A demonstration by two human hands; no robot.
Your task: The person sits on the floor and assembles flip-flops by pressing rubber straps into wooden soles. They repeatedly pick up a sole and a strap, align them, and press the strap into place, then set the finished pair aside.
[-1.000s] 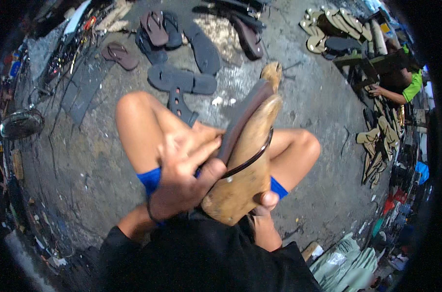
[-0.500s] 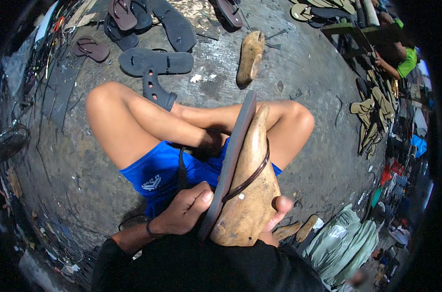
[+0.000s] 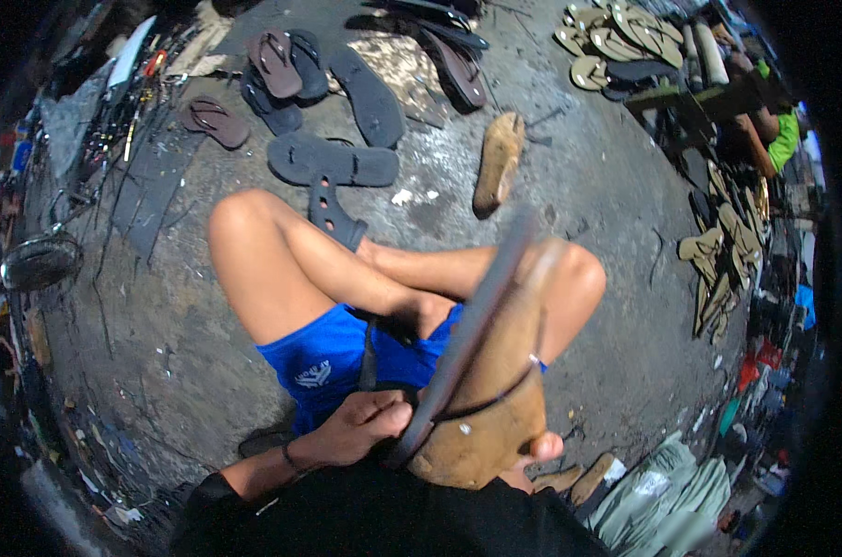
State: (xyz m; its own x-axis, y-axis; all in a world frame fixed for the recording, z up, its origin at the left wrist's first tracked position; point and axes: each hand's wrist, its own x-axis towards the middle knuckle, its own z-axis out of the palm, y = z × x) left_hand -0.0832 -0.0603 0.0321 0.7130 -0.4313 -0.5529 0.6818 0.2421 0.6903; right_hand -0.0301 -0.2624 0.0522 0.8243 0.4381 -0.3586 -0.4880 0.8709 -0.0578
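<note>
Over my lap a wooden shoe last (image 3: 481, 436) stands on edge with a dark-soled flip-flop (image 3: 467, 320) against its bottom. The thin brown strap (image 3: 495, 399) of the flip-flop runs across the last. My left hand (image 3: 370, 425) is closed at the flip-flop's heel end, thumb against the sole; its fingertips are hidden. On the other side, my right hand (image 3: 539, 449) grips the last near its heel, with only the thumb side showing. The toe end of both is smeared by motion.
A second wooden last (image 3: 499, 162) lies on the floor beyond my crossed legs. Dark flip-flops (image 3: 274, 63) and loose soles (image 3: 370, 97) lie at the far left. Tan flip-flops (image 3: 722, 232) are piled at right, near another person (image 3: 781, 139). A pale green cloth (image 3: 667, 492) lies near right.
The view has shifted, so the floor things appear lower and further right. The flip-flop and last have tilted a little rightward at the toe, still held in both hands.
</note>
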